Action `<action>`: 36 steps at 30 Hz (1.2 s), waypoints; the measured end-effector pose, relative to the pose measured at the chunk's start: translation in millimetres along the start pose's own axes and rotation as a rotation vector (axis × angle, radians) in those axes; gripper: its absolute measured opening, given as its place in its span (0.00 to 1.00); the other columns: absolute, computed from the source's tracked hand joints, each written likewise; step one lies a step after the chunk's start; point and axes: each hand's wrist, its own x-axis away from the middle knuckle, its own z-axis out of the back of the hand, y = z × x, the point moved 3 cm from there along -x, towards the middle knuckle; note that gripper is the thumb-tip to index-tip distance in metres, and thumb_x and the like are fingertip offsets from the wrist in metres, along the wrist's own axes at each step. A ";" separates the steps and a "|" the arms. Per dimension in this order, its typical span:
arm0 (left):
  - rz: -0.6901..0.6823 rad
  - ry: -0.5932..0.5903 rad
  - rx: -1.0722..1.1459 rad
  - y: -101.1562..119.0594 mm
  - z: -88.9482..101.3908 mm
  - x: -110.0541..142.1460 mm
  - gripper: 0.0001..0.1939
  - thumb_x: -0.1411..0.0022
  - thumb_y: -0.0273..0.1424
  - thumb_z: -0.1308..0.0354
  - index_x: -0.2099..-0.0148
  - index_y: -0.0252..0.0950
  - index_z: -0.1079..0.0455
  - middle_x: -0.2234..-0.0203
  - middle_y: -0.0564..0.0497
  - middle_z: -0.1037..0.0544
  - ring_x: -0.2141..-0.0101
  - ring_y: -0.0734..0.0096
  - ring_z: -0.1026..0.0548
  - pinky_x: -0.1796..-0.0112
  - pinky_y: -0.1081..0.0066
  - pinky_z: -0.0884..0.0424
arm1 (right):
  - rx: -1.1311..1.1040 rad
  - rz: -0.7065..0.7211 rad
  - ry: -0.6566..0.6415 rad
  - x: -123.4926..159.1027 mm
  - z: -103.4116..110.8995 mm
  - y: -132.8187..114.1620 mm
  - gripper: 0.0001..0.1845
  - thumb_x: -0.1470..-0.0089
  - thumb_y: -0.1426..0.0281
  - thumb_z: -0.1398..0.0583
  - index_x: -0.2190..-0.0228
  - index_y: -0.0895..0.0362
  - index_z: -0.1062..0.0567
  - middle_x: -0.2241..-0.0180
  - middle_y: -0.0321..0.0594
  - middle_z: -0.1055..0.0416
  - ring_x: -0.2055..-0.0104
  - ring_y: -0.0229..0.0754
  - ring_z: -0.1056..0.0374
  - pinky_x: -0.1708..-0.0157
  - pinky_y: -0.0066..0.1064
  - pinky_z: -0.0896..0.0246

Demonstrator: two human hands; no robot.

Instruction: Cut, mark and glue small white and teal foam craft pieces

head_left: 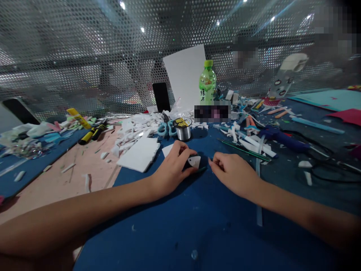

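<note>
In the head view my left hand (173, 165) curls its thumb and fingers around a small white piece (194, 162) with a dark dot, its outline rather like a fish head. The hand covers most of that piece. A thin dark green tip (202, 169) shows by the left thumb. To the right, a short gap away, my right hand (232, 171) is closed with thumb and forefinger together; whatever they may pinch is too small to make out. Beyond the left hand stand a spool of silvery wire (183, 132) and light-blue scissors (166, 128). White foam sheets (139, 154) lie to its left.
White scraps (132, 131) are heaped behind the sheets. A green tea bottle (207, 82) and a phone (161, 97) stand at the back, before a perforated metal screen (113, 56). At right lie a green pencil (245, 150), a blue glue gun (282, 139) and its cable.
</note>
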 end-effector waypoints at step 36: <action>-0.233 0.247 0.063 13.6 18.9 6.8 0.17 0.37 0.40 0.49 0.51 0.35 0.38 0.63 0.46 0.28 0.62 0.68 0.32 0.62 0.67 0.34 | -0.531 0.170 0.005 2.5 9.3 -10.1 0.22 0.39 0.57 0.56 0.76 0.56 0.35 0.74 0.36 0.38 0.70 0.38 0.41 0.68 0.31 0.47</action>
